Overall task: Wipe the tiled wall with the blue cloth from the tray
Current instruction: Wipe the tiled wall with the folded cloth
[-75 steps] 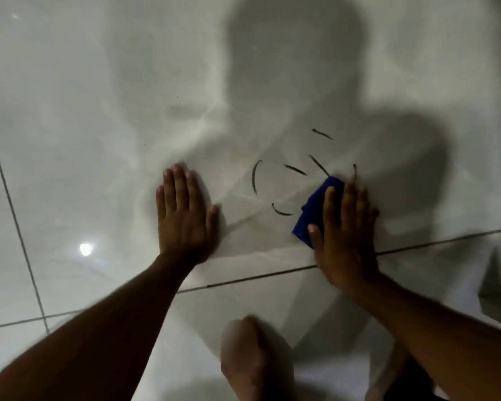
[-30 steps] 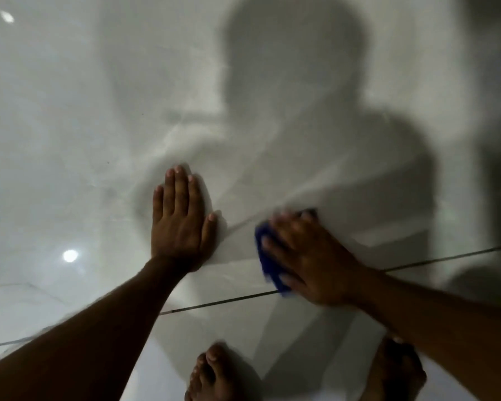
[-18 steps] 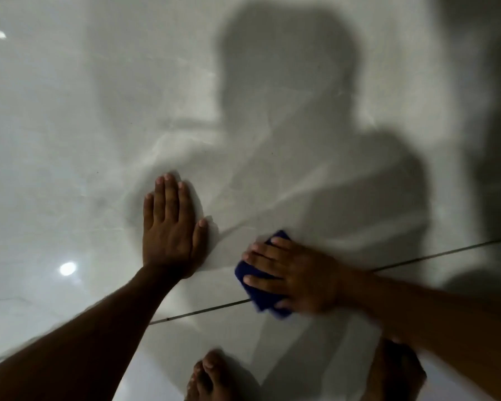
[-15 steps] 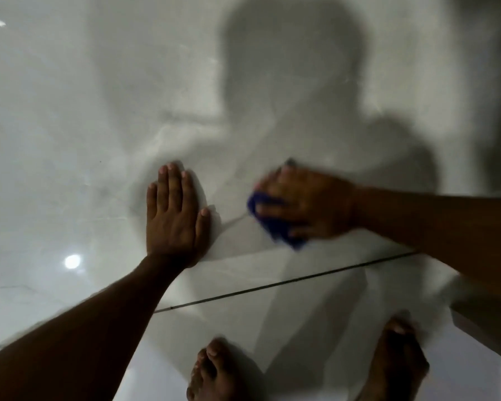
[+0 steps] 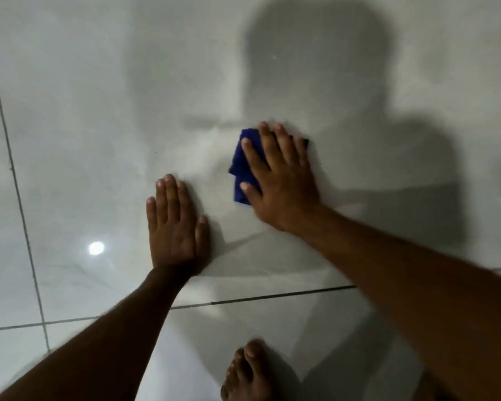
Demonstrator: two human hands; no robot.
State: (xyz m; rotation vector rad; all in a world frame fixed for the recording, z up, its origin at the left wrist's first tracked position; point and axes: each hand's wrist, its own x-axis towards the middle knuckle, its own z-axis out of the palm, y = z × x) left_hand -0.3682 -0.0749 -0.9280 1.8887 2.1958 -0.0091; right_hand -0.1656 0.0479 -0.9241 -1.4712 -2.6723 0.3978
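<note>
The glossy white tiled wall point(image 5: 99, 111) fills the view, with dark grout lines at the left and bottom. My right hand point(image 5: 281, 180) lies flat on it, fingers spread, pressing the folded blue cloth point(image 5: 240, 166) against the tile. Most of the cloth is hidden under the palm; its left part and a small corner at the right show. My left hand point(image 5: 174, 227) rests flat on the wall below and left of the cloth, fingers together, holding nothing. No marks show on the tile around the cloth.
A bare foot point(image 5: 249, 374) stands at the bottom centre near the wall's base. A lamp reflection point(image 5: 96, 248) glints left of my left hand. A person's shadow darkens the wall above and to the right.
My right hand has slid the cloth to the left, then upward and to the right, and turned fingers-up. The dark strokes seen earlier on the tile are gone. My left hand stays planted.
</note>
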